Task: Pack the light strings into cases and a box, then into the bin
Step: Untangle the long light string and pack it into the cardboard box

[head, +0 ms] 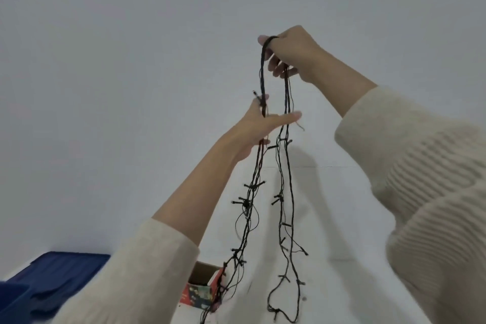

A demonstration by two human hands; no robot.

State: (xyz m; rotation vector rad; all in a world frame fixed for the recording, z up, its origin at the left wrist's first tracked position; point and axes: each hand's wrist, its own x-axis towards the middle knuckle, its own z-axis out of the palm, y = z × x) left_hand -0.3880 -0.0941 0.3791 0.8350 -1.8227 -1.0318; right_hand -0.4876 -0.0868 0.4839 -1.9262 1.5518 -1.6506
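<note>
A black light string [285, 208] hangs in long loops in front of a white wall, its small bulbs sticking out along the wires. My right hand [292, 52] is raised high and holds the top of the loops, the bundle draped over a finger. Lower down, my left hand [259, 126] has the left strands running between its fingers, which are mostly straight. The loop ends hang down to an open cardboard box [203, 284] with a red printed side, on a white surface below.
A dark blue bin lid [52, 276] lies at the lower left. The white wall fills the background. Both cream sleeves cover the lower corners of the view.
</note>
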